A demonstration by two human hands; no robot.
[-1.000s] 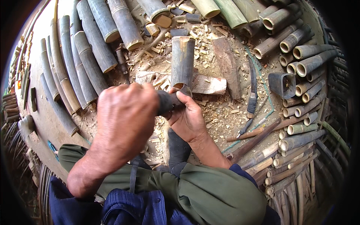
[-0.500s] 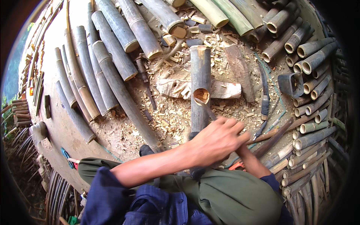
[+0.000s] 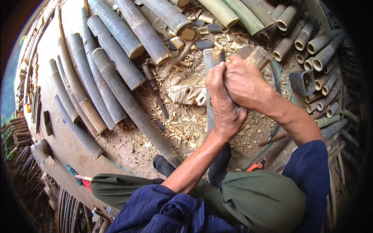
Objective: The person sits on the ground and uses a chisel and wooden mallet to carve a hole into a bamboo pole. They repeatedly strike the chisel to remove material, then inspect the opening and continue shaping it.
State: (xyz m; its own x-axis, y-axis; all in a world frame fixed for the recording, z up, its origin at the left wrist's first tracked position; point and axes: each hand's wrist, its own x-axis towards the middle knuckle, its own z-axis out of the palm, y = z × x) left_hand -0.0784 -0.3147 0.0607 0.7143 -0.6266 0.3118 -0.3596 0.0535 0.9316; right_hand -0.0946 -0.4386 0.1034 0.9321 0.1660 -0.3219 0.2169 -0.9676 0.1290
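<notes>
A grey bamboo tube (image 3: 213,56) stretches away from me between my feet, its far end resting past a pale log (image 3: 184,94). Over its middle, my left hand (image 3: 225,99) is closed, fingers curled along the tube's side. My right hand (image 3: 248,81) is a fist pressed against the left one. Whatever the two hands grip is hidden between them. A thick wooden piece (image 3: 259,58) with a cut end sticks out beyond my right hand; I cannot tell if it is held. My hands cover the hole in the tube.
Long bamboo poles (image 3: 116,66) lie at the left and far side. Stacked bamboo tubes (image 3: 322,58) and a black container (image 3: 302,82) are at the right. An orange-handled tool (image 3: 256,164) lies by my right knee. Wood shavings (image 3: 175,130) cover the ground.
Both hands have moved forward, up over the tube, and come together. The thin blade that was in the tube's hole is now out of sight. The wooden piece has come into view.
</notes>
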